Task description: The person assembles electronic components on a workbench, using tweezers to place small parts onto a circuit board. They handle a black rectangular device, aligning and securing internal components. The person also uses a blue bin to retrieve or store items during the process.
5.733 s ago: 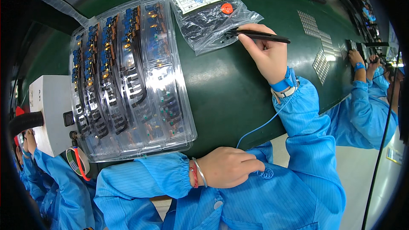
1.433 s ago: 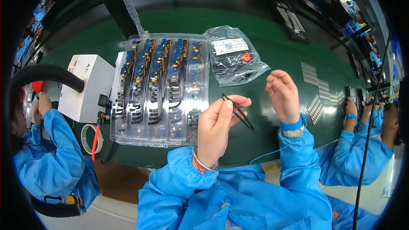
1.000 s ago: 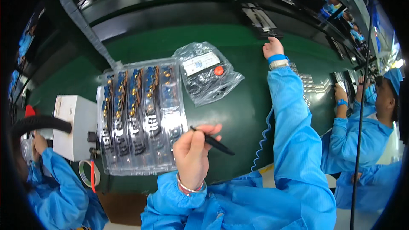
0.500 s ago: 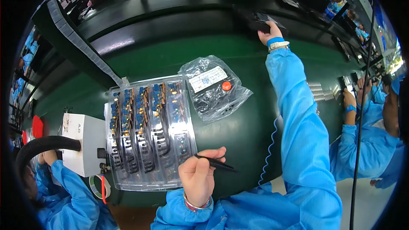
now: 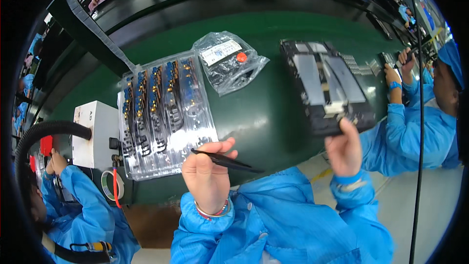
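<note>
My left hand [image 5: 206, 176] is closed round a pair of black tweezers [image 5: 232, 162], their tips pointing right over the table's near edge. My right hand [image 5: 346, 151], smeared by motion, grips the near edge of a flat black electronic device [image 5: 328, 88] with light grey panels inside. The thumb side shows at that edge; the other fingers are partly hidden. To the left of the device lies a clear plastic bag [image 5: 227, 76] with dark contents, a white label and a red round sticker. Beyond my left hand sits a clear plastic tray [image 5: 198, 139] with rows of flex cables [image 5: 155, 102].
A white box [image 5: 93, 129] with a black corrugated hose [image 5: 49, 129] stands left of the tray, near a roll of tape [image 5: 111, 186]. Small metal parts [image 5: 359, 66] lie beyond the device. Co-workers in blue sit at either side. A black cable [image 5: 419, 117] hangs at right.
My right hand has come back from the far shelf toward me, bringing the black device over the table. My left hand keeps the tweezers. The whole view has shifted.
</note>
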A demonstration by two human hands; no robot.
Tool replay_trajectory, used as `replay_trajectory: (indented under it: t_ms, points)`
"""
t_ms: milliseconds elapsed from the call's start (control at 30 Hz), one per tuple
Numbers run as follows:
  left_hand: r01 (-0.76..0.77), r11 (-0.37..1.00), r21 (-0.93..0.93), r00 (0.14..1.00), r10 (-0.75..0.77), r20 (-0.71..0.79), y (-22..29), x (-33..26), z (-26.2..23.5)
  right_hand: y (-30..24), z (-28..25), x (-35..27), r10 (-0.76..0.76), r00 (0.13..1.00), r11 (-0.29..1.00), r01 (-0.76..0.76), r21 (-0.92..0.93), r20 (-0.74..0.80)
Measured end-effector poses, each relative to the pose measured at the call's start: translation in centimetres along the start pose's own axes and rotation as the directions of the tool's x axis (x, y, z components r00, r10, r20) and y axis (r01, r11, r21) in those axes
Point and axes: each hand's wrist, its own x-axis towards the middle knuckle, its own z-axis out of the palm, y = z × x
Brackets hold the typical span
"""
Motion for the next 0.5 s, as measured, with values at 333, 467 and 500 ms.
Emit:
replay_trajectory:
  t_ms: [333,467,500]
  points:
    - [-0.078,0.988,0.133,0.991,0.062,0.12,2.7,-4.3,-0.7,12.8,0.7,-8.4,0.328,0.944,0.939,-0.329,0.097,0.025]
    - [-0.16,0.986,-0.053,0.986,0.162,0.028,2.6,-5.0,-1.0,12.6,2.1,-7.3,0.65,0.683,0.727,-0.686,-0.014,0.333]
    - [-0.151,0.987,-0.056,0.988,0.153,0.021,2.6,-5.1,-1.1,12.2,2.0,-7.2,0.69,0.609,0.682,-0.728,-0.069,0.392]
